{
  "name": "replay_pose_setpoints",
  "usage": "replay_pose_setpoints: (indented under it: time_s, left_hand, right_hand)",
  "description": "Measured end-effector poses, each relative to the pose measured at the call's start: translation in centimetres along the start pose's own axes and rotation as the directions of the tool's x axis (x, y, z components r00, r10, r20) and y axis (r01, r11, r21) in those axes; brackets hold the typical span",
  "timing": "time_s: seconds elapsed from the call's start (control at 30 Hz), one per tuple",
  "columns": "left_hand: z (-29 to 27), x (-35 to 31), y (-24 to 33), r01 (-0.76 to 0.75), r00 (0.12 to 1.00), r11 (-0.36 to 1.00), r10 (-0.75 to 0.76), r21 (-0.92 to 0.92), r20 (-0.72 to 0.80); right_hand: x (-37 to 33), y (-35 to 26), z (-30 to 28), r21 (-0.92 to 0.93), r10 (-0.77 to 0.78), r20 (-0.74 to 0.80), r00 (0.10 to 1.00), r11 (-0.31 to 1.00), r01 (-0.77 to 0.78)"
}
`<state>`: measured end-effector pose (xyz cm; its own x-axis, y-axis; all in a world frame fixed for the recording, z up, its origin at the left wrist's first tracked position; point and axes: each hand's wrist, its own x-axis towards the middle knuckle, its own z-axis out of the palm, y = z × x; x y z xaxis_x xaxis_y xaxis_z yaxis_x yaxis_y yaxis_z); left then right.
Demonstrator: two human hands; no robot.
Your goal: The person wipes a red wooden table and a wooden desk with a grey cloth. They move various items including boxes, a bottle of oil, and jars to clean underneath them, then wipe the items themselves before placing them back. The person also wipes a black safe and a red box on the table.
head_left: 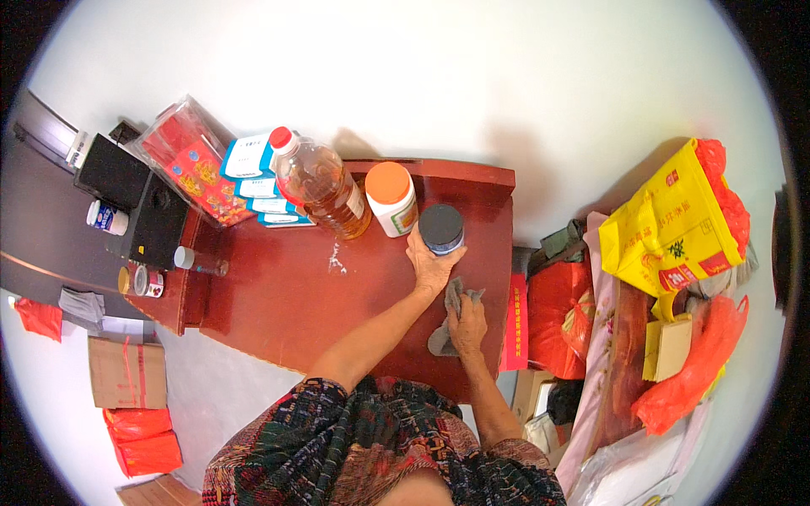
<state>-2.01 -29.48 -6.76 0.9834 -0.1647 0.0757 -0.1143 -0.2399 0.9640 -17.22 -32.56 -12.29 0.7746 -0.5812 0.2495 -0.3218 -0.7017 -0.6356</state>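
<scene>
My left hand (434,267) is wrapped around a jar with a black lid (441,226), near the far right part of the red-brown table (278,287). Just below it, my right hand (467,325) presses a crumpled grey cloth (445,339) on the tabletop, fingers closed on it. A white bottle with an orange cap (391,202) stands directly left of the jar. Beside that is a large clear plastic bottle (325,187) with a red cap and amber liquid low inside. A small whitish patch (337,260) marks the table in front of it.
Blue-and-white packs (257,181) and a red packet in clear plastic (198,164) stand at the back left. A small clear jar (198,260) lies at the left edge. Right of the table are a red bag (561,316) and a yellow bag (671,223). A wall rises behind.
</scene>
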Motion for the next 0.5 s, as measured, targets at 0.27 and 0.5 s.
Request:
replay_pose_setpoints:
  time_s: [0.27,0.5]
  left_hand:
    - [3.8,2.7,-1.0,0.097,0.977,0.994,-0.087,0.044,-0.195]
    - [5.4,3.6,-0.1,0.124,0.959,0.982,-0.081,0.145,-0.272]
  right_hand:
    - [6.3,-0.7,1.2,0.02,0.026,0.176,0.984,0.999,-0.03]
    - [9.4,0.0,1.9,-0.009,-0.049,0.189,0.981,0.999,0.052]
